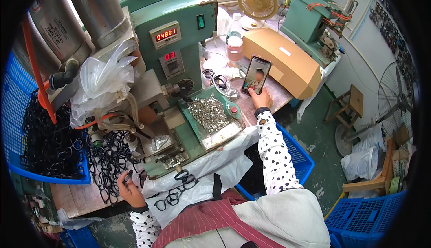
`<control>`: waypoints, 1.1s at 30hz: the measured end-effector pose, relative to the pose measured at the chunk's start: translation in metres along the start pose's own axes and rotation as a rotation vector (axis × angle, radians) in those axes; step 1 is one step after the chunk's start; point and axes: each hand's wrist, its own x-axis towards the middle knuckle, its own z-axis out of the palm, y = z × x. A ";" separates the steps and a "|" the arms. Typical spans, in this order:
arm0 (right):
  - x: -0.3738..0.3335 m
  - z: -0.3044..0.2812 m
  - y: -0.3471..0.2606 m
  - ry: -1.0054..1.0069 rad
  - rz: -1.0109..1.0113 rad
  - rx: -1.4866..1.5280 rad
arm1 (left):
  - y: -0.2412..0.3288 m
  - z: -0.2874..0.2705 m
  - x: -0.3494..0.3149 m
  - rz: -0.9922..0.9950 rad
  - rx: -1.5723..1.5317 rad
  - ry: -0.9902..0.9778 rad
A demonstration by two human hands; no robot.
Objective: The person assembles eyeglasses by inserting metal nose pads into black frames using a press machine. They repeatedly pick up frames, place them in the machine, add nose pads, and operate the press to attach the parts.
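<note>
Right thumb on the phone, left fingers pinching a small black piece

The work is split between 2 hands. The right hand (262,98) is at the phone (257,73), near the right edge of the table (280,99), with the thumb over the lower end of the lit screen. Whether the fingers grip the phone or merely curl beside it, I cannot tell. Just behind and to the right is a cardboard box (287,57), reaching the same edge.

The left hand (131,195) has its thumb and fingers pressed together on a small black piece (128,176), just off the table's front edge. Beside it, black frames (107,169) lie heaped along that edge, next to the near corner of a blue crate (58,177).

Between the hands stands a green press (170,21), with a tray (238,130) of shiny metal bits at its right side. A few loose frames (168,200) rest on white sheeting over the lap.

The step in hand appears to be using the phone. Any next move at the press would call for freeing the right hand while keeping the left pinch.
</note>
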 end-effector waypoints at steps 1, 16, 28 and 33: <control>0.000 0.001 -0.001 0.004 0.004 -0.010 | -0.007 -0.004 0.000 0.004 -0.010 0.048; 0.000 -0.006 0.002 0.052 0.086 0.033 | -0.144 -0.045 0.057 -0.182 0.278 0.329; -0.139 -0.077 -0.059 0.028 -0.681 0.371 | -0.155 -0.017 0.089 -0.085 0.627 0.403; -0.181 -0.090 -0.108 -0.159 -0.733 0.046 | -0.151 -0.026 0.088 -0.225 0.710 0.269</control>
